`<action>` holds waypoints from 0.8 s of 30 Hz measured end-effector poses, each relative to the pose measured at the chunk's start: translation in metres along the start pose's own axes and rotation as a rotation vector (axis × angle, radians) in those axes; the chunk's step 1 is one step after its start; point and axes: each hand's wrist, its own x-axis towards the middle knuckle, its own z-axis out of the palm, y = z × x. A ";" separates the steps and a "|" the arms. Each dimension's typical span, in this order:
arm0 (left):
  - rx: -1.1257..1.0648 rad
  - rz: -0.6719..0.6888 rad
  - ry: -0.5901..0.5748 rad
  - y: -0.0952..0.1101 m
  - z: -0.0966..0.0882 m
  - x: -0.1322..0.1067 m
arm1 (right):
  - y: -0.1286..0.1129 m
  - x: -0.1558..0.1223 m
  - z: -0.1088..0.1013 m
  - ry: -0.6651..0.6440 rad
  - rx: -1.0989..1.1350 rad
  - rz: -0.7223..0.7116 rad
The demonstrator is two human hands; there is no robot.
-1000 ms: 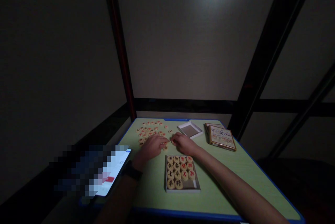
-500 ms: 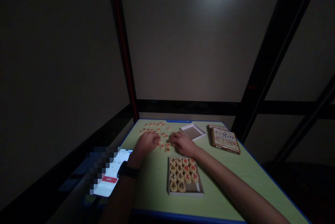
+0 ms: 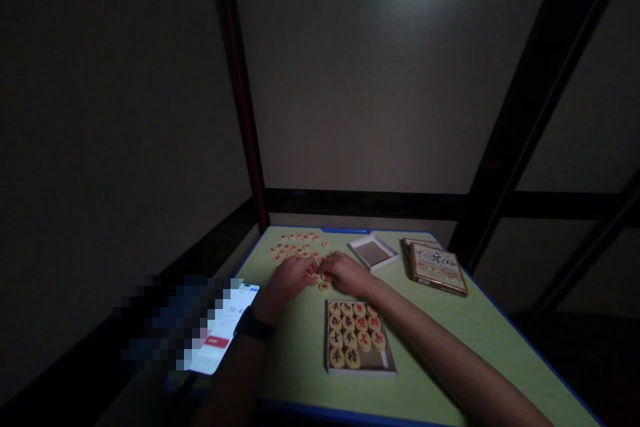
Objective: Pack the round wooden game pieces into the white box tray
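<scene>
Round wooden Chinese chess pieces with red and black characters lie scattered on the green table. Among them, my left hand, a dark band on its wrist, curls its fingers down at the pieces. Close by on the right is my right hand, fingers bent and fingertips pressed down onto the pieces. Whatever sits under either set of fingertips is too small to make out. In front of my hands stands a shallow box holding several rows of pieces, with a gap at its near right corner.
A pale open box lid lies beyond my right hand. Two flat decorated boxes are stacked at the right edge. A lit phone is at the left, beside my forearm. The table has a blue rim; walls stand behind and left.
My left hand has moved right, so the two hands are closer together over the loose pieces. The whole view has shifted slightly. The pieces in the box look unchanged.
</scene>
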 end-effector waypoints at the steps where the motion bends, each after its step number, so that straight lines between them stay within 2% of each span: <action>1: -0.006 -0.002 0.010 0.001 0.000 0.000 | -0.001 -0.001 0.000 0.016 -0.012 0.019; 6: -0.142 0.023 0.137 0.010 -0.001 0.004 | -0.004 -0.012 -0.011 0.129 0.031 0.110; 10: -0.459 0.017 0.185 0.017 0.005 0.010 | -0.010 -0.025 -0.025 0.209 0.078 0.102; 15: -0.949 -0.103 0.095 0.028 0.017 0.014 | -0.021 -0.047 -0.033 0.296 0.102 0.044; 19: -1.102 -0.206 0.087 0.039 0.021 0.011 | -0.027 -0.058 -0.029 0.353 0.107 0.051; 24: -1.228 -0.244 0.065 0.045 0.025 0.009 | -0.026 -0.059 -0.020 0.362 0.130 0.088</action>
